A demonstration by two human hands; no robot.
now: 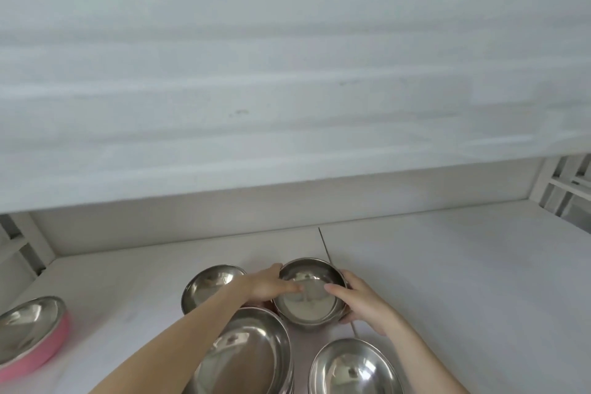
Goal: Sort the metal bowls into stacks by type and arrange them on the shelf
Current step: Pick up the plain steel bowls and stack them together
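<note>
A small steel bowl point(308, 293) sits at the middle of the white shelf point(447, 265), held from both sides. My left hand point(271, 285) grips its left rim with the thumb inside. My right hand point(361, 301) grips its right rim, thumb over the edge. Left of it stands another steel bowl point(204, 285), partly hidden by my left forearm. A larger steel bowl point(249, 352) lies in front, apparently atop a stack. One more steel bowl point(353, 368) sits at the front right. A pink-sided steel bowl point(32, 333) rests at the far left.
The underside of an upper shelf point(287, 73) fills the top of the view, with coloured packages above it. White frame uprights point(559, 189) stand at both ends. A seam point(324, 243) runs across the shelf surface behind the held bowl.
</note>
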